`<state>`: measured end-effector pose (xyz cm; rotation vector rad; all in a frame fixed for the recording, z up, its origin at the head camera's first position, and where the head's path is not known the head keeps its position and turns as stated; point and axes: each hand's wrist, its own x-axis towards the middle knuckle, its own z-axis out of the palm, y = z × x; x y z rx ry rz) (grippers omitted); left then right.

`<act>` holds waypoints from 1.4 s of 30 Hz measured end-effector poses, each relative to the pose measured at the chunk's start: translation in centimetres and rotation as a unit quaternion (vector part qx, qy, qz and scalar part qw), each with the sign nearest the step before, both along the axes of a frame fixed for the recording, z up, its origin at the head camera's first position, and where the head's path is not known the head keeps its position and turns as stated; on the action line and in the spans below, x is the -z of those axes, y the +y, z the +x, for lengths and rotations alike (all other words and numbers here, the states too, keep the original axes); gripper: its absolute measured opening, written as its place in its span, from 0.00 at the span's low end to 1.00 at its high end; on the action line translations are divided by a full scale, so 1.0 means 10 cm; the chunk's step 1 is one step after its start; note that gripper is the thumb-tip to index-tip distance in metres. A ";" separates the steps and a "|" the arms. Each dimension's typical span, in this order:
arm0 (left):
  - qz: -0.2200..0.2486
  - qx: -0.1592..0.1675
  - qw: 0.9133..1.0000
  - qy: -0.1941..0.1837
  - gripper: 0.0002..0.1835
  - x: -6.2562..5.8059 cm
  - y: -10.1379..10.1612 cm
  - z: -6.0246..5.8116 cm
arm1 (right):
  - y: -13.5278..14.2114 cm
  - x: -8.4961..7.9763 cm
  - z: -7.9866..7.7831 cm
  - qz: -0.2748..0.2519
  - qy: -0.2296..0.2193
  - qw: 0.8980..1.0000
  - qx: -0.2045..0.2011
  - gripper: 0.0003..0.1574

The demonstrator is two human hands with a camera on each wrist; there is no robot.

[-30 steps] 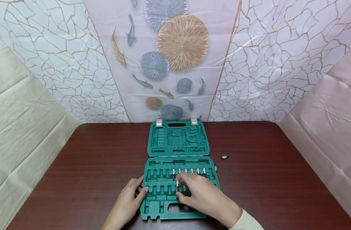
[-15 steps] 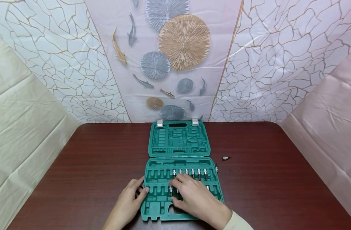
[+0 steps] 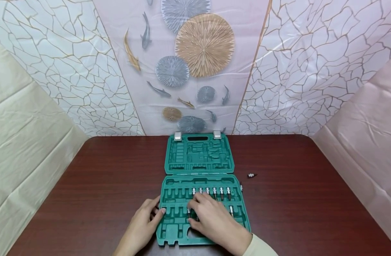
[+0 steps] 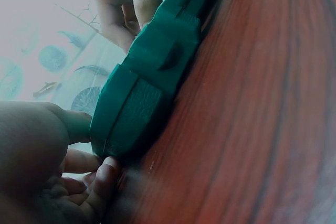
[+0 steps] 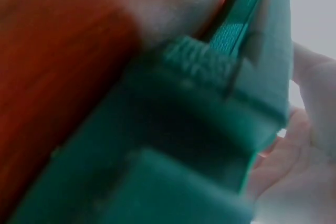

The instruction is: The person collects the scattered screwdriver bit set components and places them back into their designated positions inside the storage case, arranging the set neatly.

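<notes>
A green plastic socket case (image 3: 174, 233) lies unfolded on the table. My left hand (image 3: 140, 224) grips its left edge, thumb on top; in the left wrist view the fingers (image 4: 107, 174) curl at the case's lower edge. My right hand (image 3: 211, 220) is over the lower row of slots, its thumb and fingertips pinching a small silver bit socket (image 3: 188, 212) with a dark tip. Several similar bit sockets (image 3: 221, 192) stand in the upper row, and another bit socket (image 3: 231, 211) sits right of the hand. The right hand covers part of the lower row.
Outside the case, one loose bit socket (image 3: 251, 175) lies on the dark red wooden table (image 3: 294, 199). Another loose bit socket (image 3: 241, 187) is by the case's right edge. The raised lid (image 3: 199, 154) reaches back near the patterned wall covering (image 3: 195, 99).
My right hand has moved left along the lower row with the bit socket and lowered it toward a slot. A bit socket right of the hand has come into sight. The left hand stays put.
</notes>
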<state>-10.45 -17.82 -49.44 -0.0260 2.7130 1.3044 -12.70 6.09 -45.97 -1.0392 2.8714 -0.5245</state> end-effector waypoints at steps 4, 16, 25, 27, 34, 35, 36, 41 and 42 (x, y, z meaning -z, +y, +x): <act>0.000 0.000 1.000 0.001 0.29 0.00 0.01 0.00 | -0.02 -0.02 0.01 0.001 -0.012 1.000 0.007 0.13; 0.000 -0.004 1.000 -0.008 0.29 -0.01 0.00 0.01 | -0.08 0.01 0.09 0.048 0.090 0.995 -0.002 0.09; -0.003 -0.002 1.000 -0.014 0.29 0.01 0.01 0.00 | 0.08 -0.05 0.06 -0.018 -0.047 0.999 -0.008 0.17; -0.004 -0.003 1.000 -0.016 0.29 0.01 0.01 0.00 | 0.15 -0.09 0.05 -0.036 -0.078 0.996 -0.005 0.19; -0.014 -0.010 1.000 -0.022 0.29 0.00 0.00 0.00 | 0.39 -0.18 -0.03 -0.073 -0.087 0.993 0.009 0.21; -0.016 -0.009 1.000 -0.020 0.29 0.00 0.00 0.00 | 0.43 -0.19 -0.05 -0.076 -0.081 0.994 0.014 0.21; -0.016 -0.010 1.000 -0.019 0.29 0.00 0.00 0.00 | 0.48 -0.21 -0.07 -0.078 -0.076 0.994 0.022 0.22; -0.019 -0.007 1.000 -0.016 0.28 0.01 0.02 -0.01 | 0.75 -0.32 -0.21 -0.094 -0.061 0.990 0.082 0.28; -0.019 -0.008 1.000 -0.018 0.28 0.01 0.02 -0.01 | 0.82 -0.33 -0.25 -0.100 -0.059 0.989 0.091 0.28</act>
